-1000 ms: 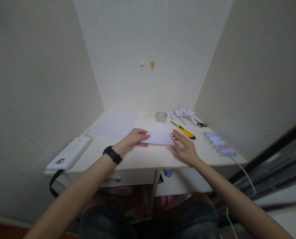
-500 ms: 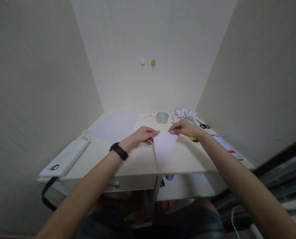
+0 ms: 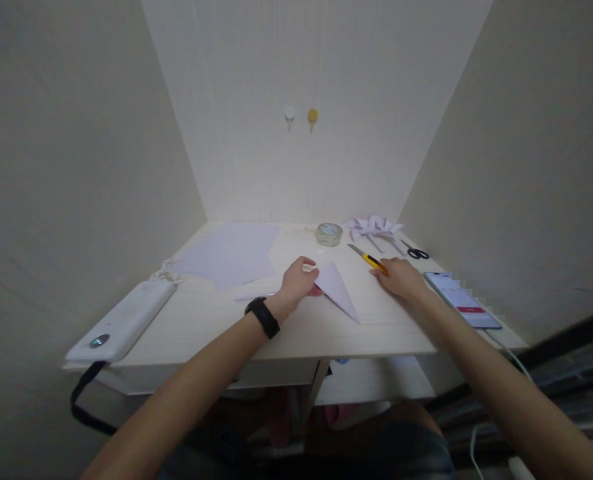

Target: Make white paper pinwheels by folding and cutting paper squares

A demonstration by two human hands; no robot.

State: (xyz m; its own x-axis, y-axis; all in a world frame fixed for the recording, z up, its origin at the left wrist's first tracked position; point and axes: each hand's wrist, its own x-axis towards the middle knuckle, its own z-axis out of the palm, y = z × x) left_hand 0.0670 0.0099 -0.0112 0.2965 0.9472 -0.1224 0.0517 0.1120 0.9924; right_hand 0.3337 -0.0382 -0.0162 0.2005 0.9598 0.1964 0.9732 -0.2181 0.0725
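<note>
At the far left of the desk (image 3: 211,320) lies a white power bank (image 3: 121,321) with a black strap hanging over the edge, and behind it a flat sheet of pale paper (image 3: 231,257). Next comes the left hand (image 3: 296,280), a black band on its wrist, its fingers curled down and pinching the near corner of the folded paper triangle (image 3: 339,288), which lies flat near the middle of the desk with its long point aimed toward the front edge. The triangle looks thin, white and crisply creased, a light thing that slides easily on the smooth top; a touch of red shows under the fingers, but what it is cannot be told. Farther right, the right hand (image 3: 401,279) rests on the rear end of the yellow utility knife (image 3: 369,259), whose blade end points away toward the tape roll (image 3: 329,234); whether its fingers have closed around the handle cannot be told. As a judgement, 2 risks stand out: an exposed blade could nick a finger if grasped carelessly, and the lightly pinned triangle could skid or lose its crease. Beyond lie folded paper shapes (image 3: 374,227), scissors (image 3: 416,252) and a phone (image 3: 461,300).
</note>
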